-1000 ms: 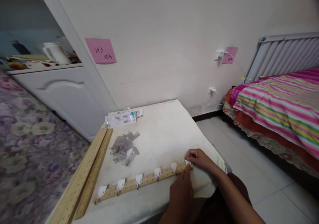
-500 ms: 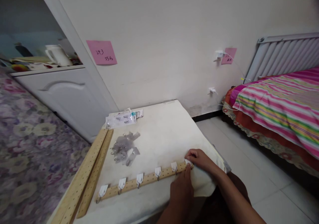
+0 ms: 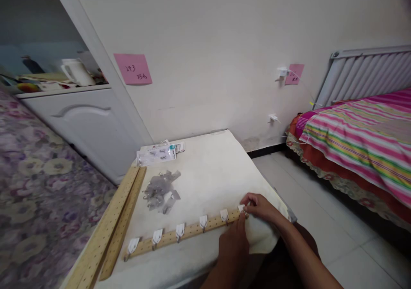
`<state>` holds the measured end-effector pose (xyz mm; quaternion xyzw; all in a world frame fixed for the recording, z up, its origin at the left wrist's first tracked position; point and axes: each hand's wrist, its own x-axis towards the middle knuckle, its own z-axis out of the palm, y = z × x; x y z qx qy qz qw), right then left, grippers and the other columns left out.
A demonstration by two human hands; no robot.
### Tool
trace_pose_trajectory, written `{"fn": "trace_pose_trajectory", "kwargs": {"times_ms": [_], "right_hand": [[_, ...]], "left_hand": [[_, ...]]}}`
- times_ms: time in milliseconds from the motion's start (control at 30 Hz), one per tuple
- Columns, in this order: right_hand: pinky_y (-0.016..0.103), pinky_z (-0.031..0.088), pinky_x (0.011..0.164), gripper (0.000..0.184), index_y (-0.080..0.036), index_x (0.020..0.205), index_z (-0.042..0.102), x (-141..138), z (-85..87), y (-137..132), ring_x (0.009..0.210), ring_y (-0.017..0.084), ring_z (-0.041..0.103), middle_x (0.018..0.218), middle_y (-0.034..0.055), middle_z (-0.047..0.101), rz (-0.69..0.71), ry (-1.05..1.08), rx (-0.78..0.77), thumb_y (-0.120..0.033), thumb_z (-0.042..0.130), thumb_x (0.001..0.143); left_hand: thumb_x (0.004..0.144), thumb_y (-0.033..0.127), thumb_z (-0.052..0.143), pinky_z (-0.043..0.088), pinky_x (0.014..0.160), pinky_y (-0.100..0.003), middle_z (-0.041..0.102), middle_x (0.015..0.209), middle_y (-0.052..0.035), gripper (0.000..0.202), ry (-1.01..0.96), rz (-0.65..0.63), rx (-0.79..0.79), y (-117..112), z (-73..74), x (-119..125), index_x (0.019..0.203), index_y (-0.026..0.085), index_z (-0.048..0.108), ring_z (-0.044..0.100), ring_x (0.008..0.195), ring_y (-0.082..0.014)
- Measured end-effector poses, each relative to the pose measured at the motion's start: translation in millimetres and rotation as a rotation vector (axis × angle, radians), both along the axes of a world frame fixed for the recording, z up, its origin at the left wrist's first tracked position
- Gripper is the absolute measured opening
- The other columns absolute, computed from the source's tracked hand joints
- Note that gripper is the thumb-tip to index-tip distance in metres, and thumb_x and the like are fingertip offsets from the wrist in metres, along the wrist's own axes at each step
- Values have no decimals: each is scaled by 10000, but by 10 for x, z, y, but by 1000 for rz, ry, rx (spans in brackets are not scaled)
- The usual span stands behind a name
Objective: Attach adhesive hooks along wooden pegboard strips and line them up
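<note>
A thin wooden strip (image 3: 192,230) with small holes lies across the near part of the covered table. Several white hooks (image 3: 203,222) stand along it, spaced apart. At the strip's right end is another white hook (image 3: 241,208), partly covered by fingers. My right hand (image 3: 259,207) is closed at this hook, thumb and fingers pinching its right side. My left hand (image 3: 234,239) comes from below, its fingers together on the strip's right end, fingertips just under the hook. The left thumb is hidden.
Small clear-grey packets with metal hooks (image 3: 160,190) lie in a pile behind the strip. Longer perforated wooden strips (image 3: 123,224) rest along the table's left edge. Packaged hooks (image 3: 157,153) lie at the back left. A bed (image 3: 359,130) stands to the right.
My right hand's fingers have shifted slightly to the right on the end hook, so more of its top shows. My left hand stays nearly still.
</note>
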<state>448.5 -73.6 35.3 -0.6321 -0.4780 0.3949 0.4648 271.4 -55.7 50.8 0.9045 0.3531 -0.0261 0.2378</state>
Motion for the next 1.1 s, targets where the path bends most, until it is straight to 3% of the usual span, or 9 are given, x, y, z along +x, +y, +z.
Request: {"fn": "trace_pose_trajectory", "kwargs": {"times_ms": [333,633,767,933,1100], "right_hand": [[221,404,545,232,-171,964,618,10,-13,-54,618,113,516,785,5,591,45,60,27,-281,563,767],[223,393,504,261,-175,950,608,10,-47,-58,562,91,480,816,7,582,-36,118,44,-380,557,798],[228,386,507,267,-176,940,608,4,-48,-79,530,86,460,735,-15,559,-70,106,47,-399,558,801],[229,373,514,291,-177,955,608,10,-94,-108,526,88,458,731,-17,571,-103,85,45,-415,553,798],[262,408,578,304,-173,927,629,-1,-98,-102,616,145,528,766,11,628,-207,-96,39,-425,538,784]], "left_hand": [[794,113,370,379,1024,-343,391,1452,-88,658,-99,-29,2,-13,-42,-75,1439,141,244,433,1273,-210],[805,114,346,350,1064,-352,345,1474,-109,631,-141,-77,4,9,-81,-108,1429,88,251,363,1327,-210],[824,124,338,368,1049,-368,436,1406,-125,597,-216,-86,4,-17,-113,-207,1418,115,281,433,1265,-225],[830,116,363,457,928,-360,580,1205,-106,533,-288,-214,-11,-89,-106,-468,1358,186,371,554,1076,-217],[833,174,496,496,818,-304,665,1035,-24,307,-231,-361,-88,-41,-249,-823,1119,259,568,622,924,-197]]}}
